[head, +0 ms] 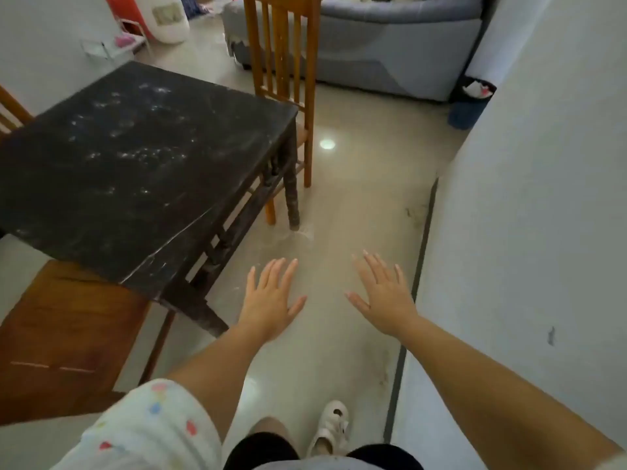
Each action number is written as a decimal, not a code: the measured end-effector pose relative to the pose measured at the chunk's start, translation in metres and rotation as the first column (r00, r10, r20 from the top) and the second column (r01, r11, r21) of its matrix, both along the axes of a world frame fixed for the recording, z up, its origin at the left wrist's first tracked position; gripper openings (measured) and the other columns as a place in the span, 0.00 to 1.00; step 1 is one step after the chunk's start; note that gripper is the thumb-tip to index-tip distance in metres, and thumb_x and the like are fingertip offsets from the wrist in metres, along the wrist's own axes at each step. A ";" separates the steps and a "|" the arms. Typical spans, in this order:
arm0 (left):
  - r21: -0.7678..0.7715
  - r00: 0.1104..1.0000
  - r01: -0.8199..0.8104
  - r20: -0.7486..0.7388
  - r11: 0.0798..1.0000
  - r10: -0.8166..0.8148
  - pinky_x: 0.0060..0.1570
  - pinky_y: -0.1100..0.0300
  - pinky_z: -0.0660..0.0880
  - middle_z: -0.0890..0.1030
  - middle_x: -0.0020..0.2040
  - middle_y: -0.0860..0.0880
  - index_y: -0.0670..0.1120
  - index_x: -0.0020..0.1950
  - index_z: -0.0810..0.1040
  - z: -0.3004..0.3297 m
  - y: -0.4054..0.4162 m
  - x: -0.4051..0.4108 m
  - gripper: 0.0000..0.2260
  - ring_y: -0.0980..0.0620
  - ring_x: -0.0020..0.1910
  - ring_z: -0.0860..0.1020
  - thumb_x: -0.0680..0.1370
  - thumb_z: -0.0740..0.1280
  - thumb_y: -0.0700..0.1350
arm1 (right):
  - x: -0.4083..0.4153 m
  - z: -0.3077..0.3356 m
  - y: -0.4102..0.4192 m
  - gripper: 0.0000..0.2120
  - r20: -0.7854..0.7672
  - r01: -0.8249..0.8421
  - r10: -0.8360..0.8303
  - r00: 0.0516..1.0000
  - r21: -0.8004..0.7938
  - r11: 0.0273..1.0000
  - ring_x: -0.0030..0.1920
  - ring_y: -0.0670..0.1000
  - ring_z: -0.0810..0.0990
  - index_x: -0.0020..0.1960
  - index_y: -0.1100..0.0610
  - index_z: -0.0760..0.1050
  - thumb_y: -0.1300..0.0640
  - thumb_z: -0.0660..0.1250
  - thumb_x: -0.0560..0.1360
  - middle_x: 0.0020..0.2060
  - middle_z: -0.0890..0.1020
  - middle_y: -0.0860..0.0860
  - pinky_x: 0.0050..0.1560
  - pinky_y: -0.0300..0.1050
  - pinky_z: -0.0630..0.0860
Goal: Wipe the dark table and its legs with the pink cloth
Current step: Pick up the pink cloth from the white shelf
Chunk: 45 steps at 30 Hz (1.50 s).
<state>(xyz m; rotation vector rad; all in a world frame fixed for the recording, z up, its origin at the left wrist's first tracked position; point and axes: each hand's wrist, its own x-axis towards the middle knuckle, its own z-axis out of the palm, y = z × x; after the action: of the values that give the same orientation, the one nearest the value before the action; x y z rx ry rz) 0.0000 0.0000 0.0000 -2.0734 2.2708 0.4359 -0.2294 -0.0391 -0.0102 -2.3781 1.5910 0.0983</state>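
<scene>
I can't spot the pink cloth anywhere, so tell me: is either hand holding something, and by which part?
Nothing is held. The left hand and right hand are both open, fingers spread, over the floor beside the dark table.

A short white sleeve (149, 425) dotted with red, blue and yellow shapes, black shorts (261, 451), a cream strapped shoe (330, 430), bare forearms.

The dark table (135, 157) stands to my left on the pale tiled floor (356, 205), its top bare of objects but smeared with whitish dusty marks. Its dark legs (292, 201) rest on the floor, where a wooden chair (281, 62) stands at the far side and another (64, 334) sits near me.
</scene>
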 end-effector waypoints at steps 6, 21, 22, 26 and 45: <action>-0.020 1.000 -0.009 0.017 1.000 0.009 0.68 0.47 0.33 0.46 0.77 0.48 0.54 0.75 0.39 -0.011 -0.124 -0.033 0.30 0.50 0.75 0.42 0.78 0.48 0.62 | -0.034 -0.010 -0.116 0.43 -0.005 0.067 -0.067 0.998 -0.013 0.998 0.76 0.52 0.44 0.76 0.46 0.39 0.28 0.29 0.66 0.77 0.47 0.50 0.73 0.58 0.44; -0.077 0.983 0.186 0.007 0.980 -0.186 0.69 0.47 0.33 0.44 0.76 0.50 0.54 0.74 0.38 -0.001 -0.522 -0.077 0.29 0.50 0.74 0.39 0.78 0.46 0.62 | -0.075 0.010 -0.491 0.40 0.004 0.169 -0.169 0.986 -0.085 0.982 0.76 0.52 0.45 0.76 0.47 0.41 0.32 0.32 0.67 0.77 0.48 0.50 0.73 0.57 0.45; -0.070 0.980 0.199 0.015 0.978 -0.198 0.69 0.47 0.33 0.44 0.76 0.50 0.54 0.74 0.38 -0.002 -0.541 -0.081 0.29 0.50 0.74 0.39 0.78 0.46 0.62 | -0.080 0.008 -0.511 0.40 0.002 0.164 -0.164 0.986 -0.086 0.983 0.76 0.52 0.46 0.76 0.47 0.41 0.32 0.32 0.67 0.77 0.48 0.50 0.73 0.57 0.45; -0.061 0.986 0.169 0.024 0.984 -0.168 0.71 0.46 0.35 0.43 0.76 0.50 0.53 0.74 0.38 -0.015 -0.649 -0.105 0.29 0.50 0.74 0.39 0.78 0.46 0.62 | -0.103 -0.003 -0.628 0.40 0.016 0.151 -0.150 0.988 -0.083 0.985 0.76 0.52 0.45 0.76 0.47 0.41 0.32 0.32 0.67 0.77 0.47 0.50 0.73 0.56 0.45; -0.048 0.921 -0.371 -0.145 0.927 0.361 0.70 0.47 0.36 0.48 0.76 0.49 0.51 0.75 0.42 -0.029 -1.105 -0.101 0.39 0.50 0.74 0.45 0.66 0.37 0.66 | -0.050 0.003 -1.163 0.40 -0.023 -0.238 0.237 0.971 -0.077 0.968 0.76 0.50 0.44 0.76 0.46 0.42 0.32 0.33 0.66 0.77 0.47 0.49 0.73 0.54 0.42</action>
<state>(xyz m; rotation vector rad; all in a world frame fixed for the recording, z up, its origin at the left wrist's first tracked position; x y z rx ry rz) -0.1006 -1.1052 -0.0295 -2.5936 1.9834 0.5244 -0.2792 -1.2026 -0.0076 -2.6264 1.3318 0.1005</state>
